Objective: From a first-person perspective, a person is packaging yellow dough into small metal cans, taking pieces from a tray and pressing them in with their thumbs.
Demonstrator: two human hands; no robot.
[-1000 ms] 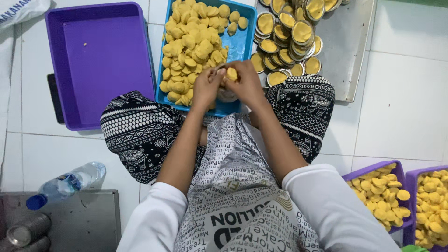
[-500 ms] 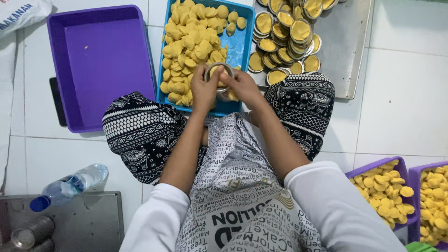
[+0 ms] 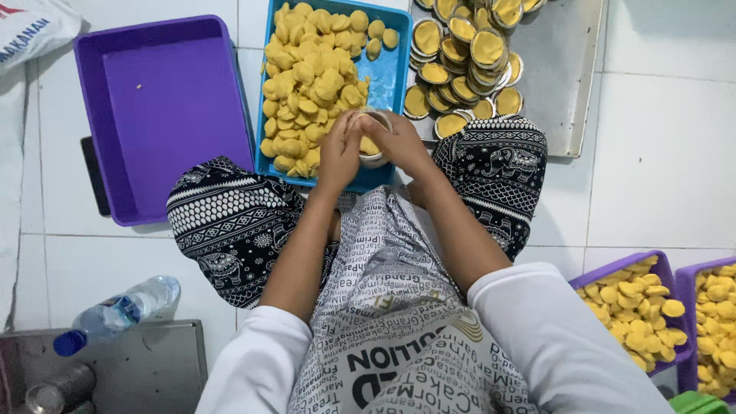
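My left hand (image 3: 340,150) and my right hand (image 3: 399,144) meet over the near end of a blue tray (image 3: 387,73), both gripping a small round metal mould (image 3: 371,145) with a yellow pastry shell in it. The blue tray holds a heap of loose yellow pastry shells (image 3: 310,80). Filled metal moulds (image 3: 464,57) are stacked on a grey metal sheet (image 3: 563,77) just right of the blue tray. My knees, in black-and-white patterned trousers, flank the hands.
An empty purple tray (image 3: 161,115) lies left of the blue one. Two purple trays of yellow shells (image 3: 636,322) sit at the lower right. A plastic bottle (image 3: 115,314) with a blue cap lies lower left beside a grey metal surface (image 3: 138,372). White floor tiles surround everything.
Both hands stay joined on the mould over the blue tray. The yellow shell seen between the fingers earlier now sits inside the mould; the hands shifted slightly.
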